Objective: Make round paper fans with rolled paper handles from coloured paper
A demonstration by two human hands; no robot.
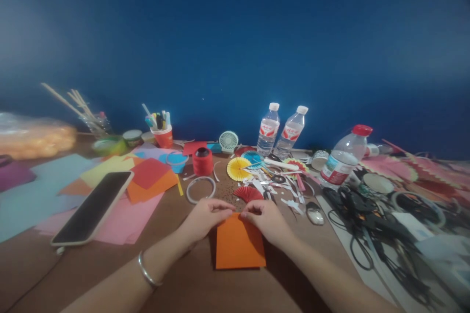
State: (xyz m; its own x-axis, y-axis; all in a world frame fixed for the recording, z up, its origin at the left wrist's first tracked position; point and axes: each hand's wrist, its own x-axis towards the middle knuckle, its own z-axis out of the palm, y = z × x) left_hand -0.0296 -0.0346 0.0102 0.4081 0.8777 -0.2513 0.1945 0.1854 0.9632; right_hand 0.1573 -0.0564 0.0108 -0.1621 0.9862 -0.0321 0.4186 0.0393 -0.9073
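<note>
An orange square of paper (238,247) lies on the brown table (191,288) right in front of me. My left hand (205,217) pinches its far edge at the left, fingers closed on the paper. My right hand (266,217) pinches the same far edge at the right, and the fingertips of both hands nearly meet in the middle. A silver bangle (149,274) sits on my left wrist. A small red folded paper fan (247,193) lies just beyond my hands.
A phone (93,208) lies face up on coloured sheets (121,225) at the left. Behind are a red ribbon spool (202,161), white rings (200,189), yellow paper rosette (238,168), pen cup (163,134), small fan (228,141) and three water bottles (268,129). Scissors and punches (363,215) crowd the right.
</note>
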